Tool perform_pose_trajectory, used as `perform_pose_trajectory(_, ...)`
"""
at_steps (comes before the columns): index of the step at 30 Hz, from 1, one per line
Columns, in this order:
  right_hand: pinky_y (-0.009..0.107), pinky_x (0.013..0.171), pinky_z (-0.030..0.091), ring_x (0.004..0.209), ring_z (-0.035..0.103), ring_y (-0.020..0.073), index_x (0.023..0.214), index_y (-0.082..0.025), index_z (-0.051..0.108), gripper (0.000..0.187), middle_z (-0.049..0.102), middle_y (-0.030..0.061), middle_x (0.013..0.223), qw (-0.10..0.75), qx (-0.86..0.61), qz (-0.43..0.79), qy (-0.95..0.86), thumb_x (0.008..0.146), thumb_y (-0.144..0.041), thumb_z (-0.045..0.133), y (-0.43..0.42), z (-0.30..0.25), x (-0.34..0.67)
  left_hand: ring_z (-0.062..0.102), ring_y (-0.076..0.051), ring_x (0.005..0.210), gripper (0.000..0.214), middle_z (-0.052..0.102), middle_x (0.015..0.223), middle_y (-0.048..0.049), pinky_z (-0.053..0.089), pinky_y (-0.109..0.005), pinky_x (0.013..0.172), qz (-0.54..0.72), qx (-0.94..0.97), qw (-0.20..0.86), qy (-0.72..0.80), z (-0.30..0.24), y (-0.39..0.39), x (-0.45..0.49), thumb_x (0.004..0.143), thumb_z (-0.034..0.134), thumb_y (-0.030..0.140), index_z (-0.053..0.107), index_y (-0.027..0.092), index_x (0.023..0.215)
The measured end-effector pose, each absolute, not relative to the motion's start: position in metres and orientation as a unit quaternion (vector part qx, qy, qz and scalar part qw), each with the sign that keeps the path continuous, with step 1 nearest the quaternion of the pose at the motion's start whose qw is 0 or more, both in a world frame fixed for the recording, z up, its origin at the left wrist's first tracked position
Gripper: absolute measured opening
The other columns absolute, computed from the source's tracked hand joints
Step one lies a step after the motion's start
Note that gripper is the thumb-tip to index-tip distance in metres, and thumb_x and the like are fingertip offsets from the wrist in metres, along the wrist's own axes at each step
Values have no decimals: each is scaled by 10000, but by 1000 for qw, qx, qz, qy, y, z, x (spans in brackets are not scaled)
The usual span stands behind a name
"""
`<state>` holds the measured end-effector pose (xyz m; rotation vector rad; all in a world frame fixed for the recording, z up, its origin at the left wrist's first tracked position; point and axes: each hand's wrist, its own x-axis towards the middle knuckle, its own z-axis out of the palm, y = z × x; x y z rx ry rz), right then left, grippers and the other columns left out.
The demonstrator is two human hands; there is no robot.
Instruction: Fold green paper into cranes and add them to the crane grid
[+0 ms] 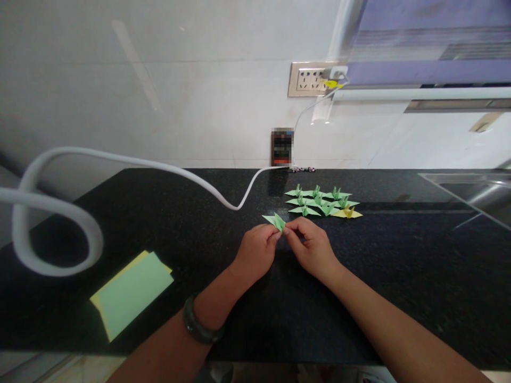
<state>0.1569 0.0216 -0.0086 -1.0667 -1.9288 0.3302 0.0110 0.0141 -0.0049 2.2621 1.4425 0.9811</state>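
Observation:
A green origami crane [275, 221] is pinched between both hands above the dark countertop. My left hand [256, 249] holds it from the left with thumb and fingers closed, a dark bangle on that wrist. From the right, my right hand [313, 246] pinches the crane's edge between thumb and forefinger. Just beyond the right hand stand several finished green paper cranes [319, 201] in rows, with one yellow crane [348, 213] at the near right end. Fingers hide part of the held crane's lower side.
Green and yellow paper sheets [133, 295] lie at the left of the black countertop [191, 213]. A phone-like device [282, 148] leans on the wall, its white cable [191, 178] looping leftward. A wall socket [311, 80] is above; a metal sink [479, 194] is at right.

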Motion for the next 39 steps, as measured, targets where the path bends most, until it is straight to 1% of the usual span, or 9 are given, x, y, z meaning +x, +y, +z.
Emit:
perform_pose_trajectory(5,265,637,417,703,502,139,772,-180,554,96,533,34,720,460,-403,127,-781,770,-166,458,23,-8,157,511,-135,702,228,570,717,-25,381,-245,640,336,791,141,492,-3,14,11,816,344,222,554,159,756)
perform_pose_trajectory(12,271,660,435,735,511,144,809,-182,560,102,544,47,764,439,-389,113,-802,772,-174,466,22,-6,159,503,-138,709,251,556,722,-32,382,-254,654,332,798,127,487,-3,14,11,831,302,226,525,155,741)
perform_pose_trajectory(19,276,664,442,732,525,149,834,-168,581,145,564,64,784,407,-384,57,-827,785,-188,446,23,-8,161,493,-140,702,256,541,711,-32,381,-262,653,314,806,100,491,-1,13,12,834,286,224,500,160,710)
perform_pose_trajectory(26,278,667,447,741,539,155,870,-163,593,181,583,75,809,376,-391,20,-840,792,-205,436,23,-7,162,488,-151,731,240,540,734,-40,380,-284,685,303,813,80,491,1,11,13,824,284,186,498,163,721)
perform_pose_trajectory(39,282,687,443,745,531,157,864,-149,585,188,574,75,800,365,-393,24,-843,793,-181,413,23,-6,161,487,-148,740,237,538,746,-38,377,-283,697,299,812,75,495,2,10,13,832,275,195,489,162,735)
